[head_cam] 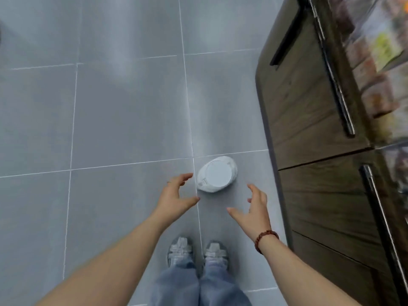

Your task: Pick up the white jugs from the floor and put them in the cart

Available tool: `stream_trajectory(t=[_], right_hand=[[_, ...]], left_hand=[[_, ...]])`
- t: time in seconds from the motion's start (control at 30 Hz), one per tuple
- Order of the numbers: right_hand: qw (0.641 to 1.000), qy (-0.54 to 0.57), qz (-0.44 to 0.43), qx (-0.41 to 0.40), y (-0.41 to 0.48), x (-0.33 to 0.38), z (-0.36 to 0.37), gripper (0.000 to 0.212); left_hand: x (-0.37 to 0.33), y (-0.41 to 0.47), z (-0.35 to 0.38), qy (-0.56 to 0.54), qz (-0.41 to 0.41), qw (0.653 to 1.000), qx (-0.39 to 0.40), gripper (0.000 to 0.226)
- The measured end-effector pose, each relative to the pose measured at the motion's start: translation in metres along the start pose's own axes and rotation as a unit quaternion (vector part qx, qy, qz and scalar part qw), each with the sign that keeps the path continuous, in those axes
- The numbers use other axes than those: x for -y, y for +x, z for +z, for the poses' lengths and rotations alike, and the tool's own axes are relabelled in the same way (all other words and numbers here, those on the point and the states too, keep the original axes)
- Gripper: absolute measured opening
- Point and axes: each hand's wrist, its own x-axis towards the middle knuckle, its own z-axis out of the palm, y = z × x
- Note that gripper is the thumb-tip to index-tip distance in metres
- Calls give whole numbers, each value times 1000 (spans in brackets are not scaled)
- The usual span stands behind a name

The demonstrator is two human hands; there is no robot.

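One white jug (217,174) stands on the grey tiled floor, seen from straight above, its round lid facing the camera. My left hand (176,195) hovers just to its left with fingers spread and nothing in it. My right hand (254,208), with a bead bracelet at the wrist, is below and right of the jug, also spread and holding nothing. Neither hand touches the jug. No cart is in view.
A dark wood cabinet (309,96) with long metal handles (335,76) fills the right side, its base close to the jug. My two feet in grey sneakers (197,252) stand just behind the jug. Grey tiles (110,107) stretch to the left and ahead.
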Motion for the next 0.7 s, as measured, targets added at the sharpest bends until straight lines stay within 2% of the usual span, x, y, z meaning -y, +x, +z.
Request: stream_trajectory(t=[0.23,0.37,0.47,0.6,0.7], right_hand=[[990,-129,-38,43,119,-56,31,110],[975,-190,-64,98,178,-65,43,127],[962,-221,-99,130,209,-71,53,133],[917,-316,-162,179,234,-85,63,142],[914,-314,-188,174,240,-94,70,142]], left_hand=[[84,78,68,21,7,998,53,100],[115,122,102,29,34,998,44,115],[128,148,120,26,44,998,38,121],[141,167,138,-13,48,998,24,121],[145,171,149,-51,46,998,12,124]])
